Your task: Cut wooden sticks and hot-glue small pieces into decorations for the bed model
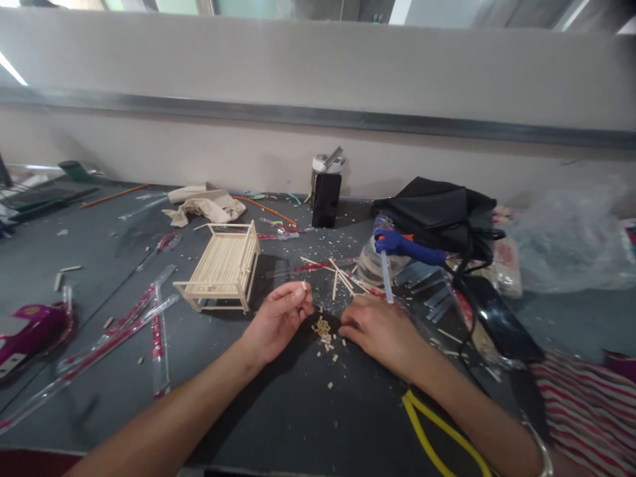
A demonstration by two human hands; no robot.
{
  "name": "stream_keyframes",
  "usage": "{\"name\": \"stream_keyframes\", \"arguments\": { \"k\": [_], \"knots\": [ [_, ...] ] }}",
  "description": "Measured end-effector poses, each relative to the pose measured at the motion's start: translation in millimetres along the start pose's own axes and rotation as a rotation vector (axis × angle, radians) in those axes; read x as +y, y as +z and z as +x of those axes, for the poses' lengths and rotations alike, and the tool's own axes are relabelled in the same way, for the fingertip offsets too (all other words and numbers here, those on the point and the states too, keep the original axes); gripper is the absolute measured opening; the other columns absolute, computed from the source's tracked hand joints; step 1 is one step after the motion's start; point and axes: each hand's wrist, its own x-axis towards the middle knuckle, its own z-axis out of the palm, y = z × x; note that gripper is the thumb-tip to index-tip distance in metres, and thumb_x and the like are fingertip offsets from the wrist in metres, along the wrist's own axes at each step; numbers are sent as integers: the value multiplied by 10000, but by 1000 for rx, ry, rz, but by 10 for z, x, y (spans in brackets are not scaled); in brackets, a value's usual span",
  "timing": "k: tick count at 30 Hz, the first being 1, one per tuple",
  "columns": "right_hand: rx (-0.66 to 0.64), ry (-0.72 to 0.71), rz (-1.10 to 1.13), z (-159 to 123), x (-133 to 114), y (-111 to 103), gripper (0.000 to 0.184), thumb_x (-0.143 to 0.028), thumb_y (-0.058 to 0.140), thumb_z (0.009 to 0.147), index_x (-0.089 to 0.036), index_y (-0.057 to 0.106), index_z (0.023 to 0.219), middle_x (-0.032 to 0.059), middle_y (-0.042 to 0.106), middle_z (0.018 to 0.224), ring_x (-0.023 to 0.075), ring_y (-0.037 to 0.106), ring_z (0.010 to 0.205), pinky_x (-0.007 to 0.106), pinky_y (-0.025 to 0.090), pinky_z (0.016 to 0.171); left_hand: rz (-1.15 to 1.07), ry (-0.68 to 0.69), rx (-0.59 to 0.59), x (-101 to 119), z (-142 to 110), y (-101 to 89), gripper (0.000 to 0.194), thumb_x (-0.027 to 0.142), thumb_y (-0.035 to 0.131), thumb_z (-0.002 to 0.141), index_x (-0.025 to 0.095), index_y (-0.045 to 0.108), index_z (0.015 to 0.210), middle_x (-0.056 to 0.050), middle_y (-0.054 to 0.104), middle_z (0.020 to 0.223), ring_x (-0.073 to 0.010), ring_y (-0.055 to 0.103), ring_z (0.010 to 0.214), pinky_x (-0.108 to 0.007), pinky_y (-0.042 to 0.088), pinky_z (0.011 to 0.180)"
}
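My left hand point(279, 318) is raised a little off the dark table point(298, 411), its fingertips pinched on a tiny wooden piece point(304, 286). My right hand point(380, 331) lies palm down on the table, fingers curled at a small heap of cut wooden bits point(324, 329); whether it holds one is hidden. A small bed frame made of wooden sticks point(223, 268) stands just left of my left hand. Loose sticks point(340, 275) lie behind the heap.
A blue glue gun point(405, 246) rests behind my right hand by a black bag point(437, 212). A black bottle point(325, 192) stands at the wall. Clear wrappers point(124, 331), a magenta toy car point(27, 331), yellow-handled pliers point(432, 427), crumpled cloth point(206, 202) and a plastic bag point(566, 238) lie around.
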Motion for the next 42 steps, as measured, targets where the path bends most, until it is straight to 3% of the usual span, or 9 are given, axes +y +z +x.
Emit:
{"name": "stream_keyframes", "arguments": {
  "k": [5,11,14,21,42],
  "knots": [
    [41,-90,-35,25,-16,73,142,-175,604,851,-185,700,746,71,677,817,232,621,859,344,458,772,-6,-14,-4,-11,-6,6,220,202,842,627,131,721,796,1,641,701,-89,569,681,-221,462,683],
    [185,-128,537,16,26,24,102,-211,560,897,-214,639,834,3,674,838,161,623,799,282,480,735,13,-24,-38,-17,-28,23,194,224,829,656,147,725,800,1,652,709,-87,575,673,-215,452,685],
    [231,-142,652,-16,22,0,106,-256,536,928,-221,612,863,-17,658,804,140,608,747,255,470,699,41,-30,-61,-31,-46,40,173,230,820,671,145,734,794,-2,662,703,-82,575,647,-209,446,676],
    [358,-224,625,-102,18,24,143,-253,486,963,-211,566,851,-4,609,792,137,585,748,248,447,703,94,-75,-56,-76,-80,77,163,240,823,670,144,749,779,-15,682,675,-93,587,646,-220,436,682],
    [348,-210,673,-142,-40,43,157,-278,501,958,-226,573,829,-9,618,771,146,591,727,261,452,693,246,-114,-73,-107,-122,83,163,262,841,648,167,765,756,-12,697,679,-107,587,671,-252,417,725]
  ]
}}
